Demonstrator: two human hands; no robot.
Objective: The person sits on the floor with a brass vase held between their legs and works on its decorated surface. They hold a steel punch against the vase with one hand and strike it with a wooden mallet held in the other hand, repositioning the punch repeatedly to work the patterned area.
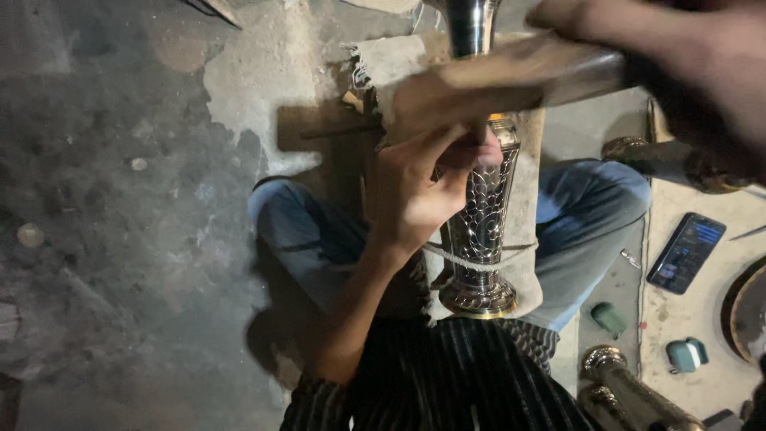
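A tall silver metal vase [483, 215] with an engraved net pattern lies on a beige cloth [527, 199] between my crossed legs in blue jeans. A cord [463, 257] runs round it near its gold-edged foot. My left hand [411, 191] has its fingers pinched on a thin tool [481, 134] set against the vase's upper body; most of the tool is hidden. My right hand [678, 56], blurred at the top right, grips a wooden mallet [511, 78] whose blurred head is above the left hand.
To the right lie a phone [686, 252], two small teal objects [610, 319] [686, 355], a second metal vase [630, 391], a dark round tray [746, 311] and a brass piece [702, 166]. Rough concrete floor [120, 199] spreads to the left.
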